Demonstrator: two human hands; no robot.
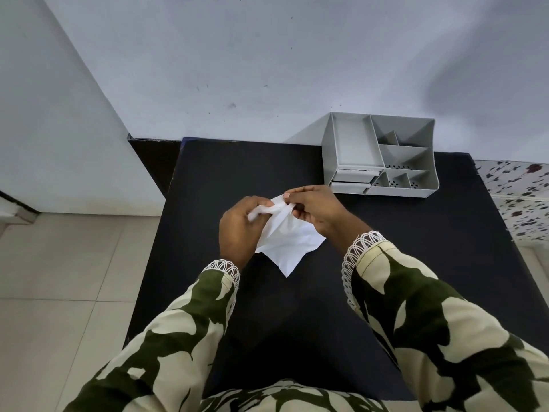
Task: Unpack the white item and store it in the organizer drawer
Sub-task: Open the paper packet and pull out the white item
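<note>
A crumpled white packet (pixel 289 242) hangs above the middle of the black table (pixel 386 263). My left hand (pixel 240 230) grips its upper left part, and my right hand (pixel 318 211) pinches its top edge between thumb and fingers. The packet's lower corner points down toward me. What is inside it is hidden. A grey desk organizer (pixel 378 156) stands at the table's far right, with several open compartments on top and two small drawers (pixel 352 181) at its front left, both pushed in.
A pale wall runs behind the table. Beige floor tiles (pixel 59 278) lie to the left. A floral-patterned cloth (pixel 520 197) shows at the right edge. My patterned green and cream sleeves fill the lower frame.
</note>
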